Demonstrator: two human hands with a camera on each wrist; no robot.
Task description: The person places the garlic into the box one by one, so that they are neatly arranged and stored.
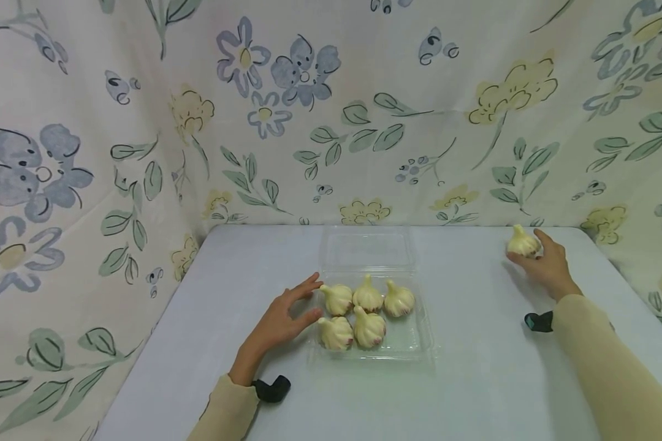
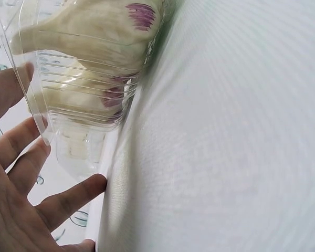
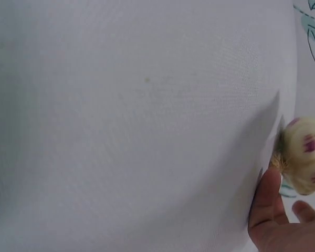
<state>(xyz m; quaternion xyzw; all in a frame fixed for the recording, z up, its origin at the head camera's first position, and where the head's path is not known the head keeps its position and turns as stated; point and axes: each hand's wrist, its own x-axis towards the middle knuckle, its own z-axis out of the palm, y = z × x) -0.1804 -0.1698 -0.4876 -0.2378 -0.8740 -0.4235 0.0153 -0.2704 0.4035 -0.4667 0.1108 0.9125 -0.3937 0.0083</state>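
My right hand has its thumb and fingers around a single garlic bulb at the far right of the table. In the right wrist view, that bulb shows purple streaks, and a finger sits right at its root end. My left hand has its fingers spread at the left side of a clear plastic container. In the left wrist view, the thumb and two fingertips overlap the container's rim. Several garlic bulbs lie in the container, three behind and two in front; its front right part holds none.
The container's clear lid lies folded back toward the rear edge of the white table. A floral curtain hangs behind and along the sides. Each wrist bears a small black camera mount.
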